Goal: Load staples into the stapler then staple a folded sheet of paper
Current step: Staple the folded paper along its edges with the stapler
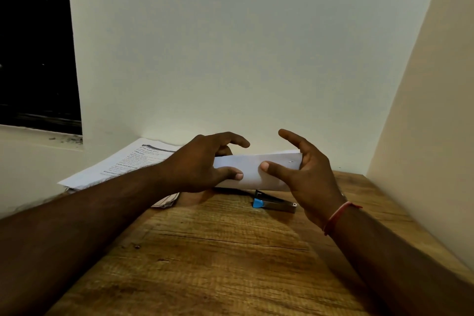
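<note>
The folded sheet of paper [252, 170] is held up above the wooden table [218, 251], between both hands; near its right end a small glinting mark shows on the face, which looks like a staple already driven in (it is too small to be sure). The stapler [274, 202], black with a blue end, lies flat on the table just below and slightly to the right of the sheet, with no hand on it; whether it holds staples cannot be told from here. Judged from this, the loading and the stapling both seem to be done, and what is left is at most to check the fastening and put the sheet down.

The left hand [205, 161] grips the left end of the sheet, thumb pressed on the near face and fingers curled over the top edge behind it; the right hand [305, 174] holds the right end, thumb flat on the near face, palm cupping the edge, and the forefinger raised and free above the paper. Both forearms reach in from the near edge, the right wrist wearing a red thread [336, 215]; a stack of printed pages [123, 164] lies at the back left against the wall [230, 46], well clear of the stapler.
</note>
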The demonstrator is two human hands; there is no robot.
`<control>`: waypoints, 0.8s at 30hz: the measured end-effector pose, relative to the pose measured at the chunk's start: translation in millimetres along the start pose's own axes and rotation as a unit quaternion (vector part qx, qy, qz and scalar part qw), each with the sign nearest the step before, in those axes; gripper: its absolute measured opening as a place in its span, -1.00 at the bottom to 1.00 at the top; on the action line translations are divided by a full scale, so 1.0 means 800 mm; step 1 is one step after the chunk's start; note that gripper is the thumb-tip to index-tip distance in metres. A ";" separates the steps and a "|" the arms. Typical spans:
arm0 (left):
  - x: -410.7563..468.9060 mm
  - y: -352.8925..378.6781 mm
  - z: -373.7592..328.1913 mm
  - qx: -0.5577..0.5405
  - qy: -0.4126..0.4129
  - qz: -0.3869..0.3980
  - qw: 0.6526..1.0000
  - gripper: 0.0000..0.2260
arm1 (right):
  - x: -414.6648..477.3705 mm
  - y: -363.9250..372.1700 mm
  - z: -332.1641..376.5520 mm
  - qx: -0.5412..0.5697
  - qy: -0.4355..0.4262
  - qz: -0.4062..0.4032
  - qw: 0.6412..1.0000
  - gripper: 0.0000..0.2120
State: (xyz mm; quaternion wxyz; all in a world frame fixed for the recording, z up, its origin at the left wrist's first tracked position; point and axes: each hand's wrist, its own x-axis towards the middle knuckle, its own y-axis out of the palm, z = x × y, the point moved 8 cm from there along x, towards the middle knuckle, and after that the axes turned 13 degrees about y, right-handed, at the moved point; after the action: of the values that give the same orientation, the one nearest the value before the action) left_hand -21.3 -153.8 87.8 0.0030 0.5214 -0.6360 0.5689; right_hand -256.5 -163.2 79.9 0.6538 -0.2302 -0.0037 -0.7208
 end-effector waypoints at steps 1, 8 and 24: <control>0.000 0.000 -0.001 0.001 0.001 -0.001 1.000 -0.43 | 0.000 0.000 0.000 -0.002 -0.001 -0.001 1.000 -0.22; -0.001 0.000 -0.002 0.007 0.006 0.000 1.000 -0.43 | -0.002 0.002 0.000 -0.019 -0.012 -0.002 1.000 -0.45; -0.017 -0.034 -0.062 0.276 0.277 -0.258 0.883 -0.87 | -0.011 0.030 -0.044 0.331 0.295 0.070 0.893 -0.24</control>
State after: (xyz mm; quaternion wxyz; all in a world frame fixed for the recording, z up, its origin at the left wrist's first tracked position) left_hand -26.4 -103.6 116.5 0.1820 0.4678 -0.2689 0.8220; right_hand -244.8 -169.2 38.6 0.7119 0.2234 -0.0329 -0.6650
